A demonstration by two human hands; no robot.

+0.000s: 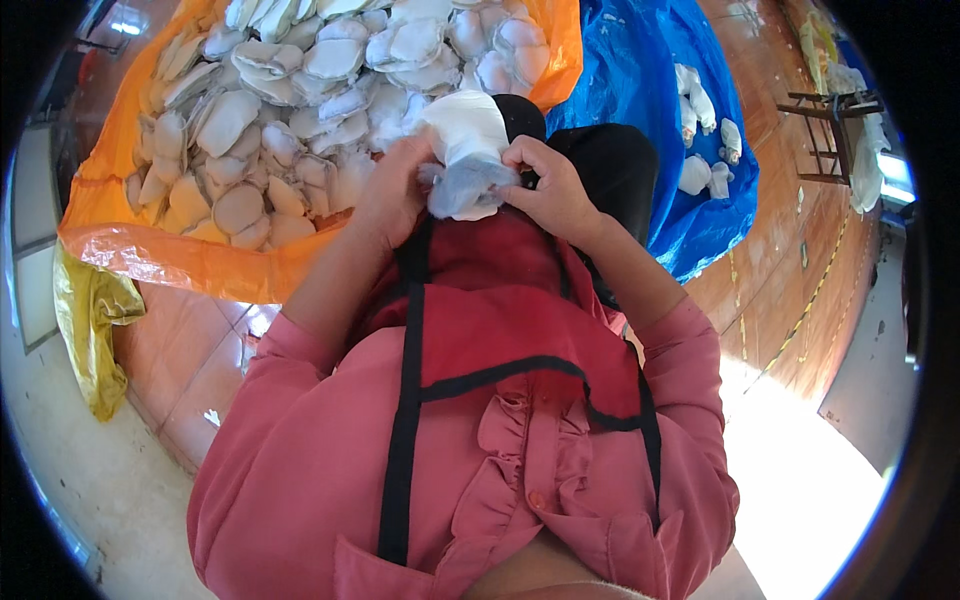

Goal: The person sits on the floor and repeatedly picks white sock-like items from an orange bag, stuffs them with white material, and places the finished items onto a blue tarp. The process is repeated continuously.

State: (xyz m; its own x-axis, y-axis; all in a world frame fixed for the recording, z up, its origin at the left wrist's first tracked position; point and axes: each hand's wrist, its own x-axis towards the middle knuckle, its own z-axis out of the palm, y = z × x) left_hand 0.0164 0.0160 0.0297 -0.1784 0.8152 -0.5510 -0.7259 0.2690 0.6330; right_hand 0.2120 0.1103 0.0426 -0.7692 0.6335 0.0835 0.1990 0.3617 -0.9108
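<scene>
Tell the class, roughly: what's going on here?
The person's left hand and right hand hold a soft white piece, partly greyish, over a red apron. Pale, flat pieces lie heaped on an orange sheet ahead and left; a few white bundles lie on a blue sheet ahead and right.

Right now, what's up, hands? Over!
Left hand and right hand: both on white cloth-like piece with grey bunched end. Orange plastic sheet heaped with pale rounded pads: ahead, left. Blue plastic sheet: ahead, right. Nothing seen blocking hands.
</scene>
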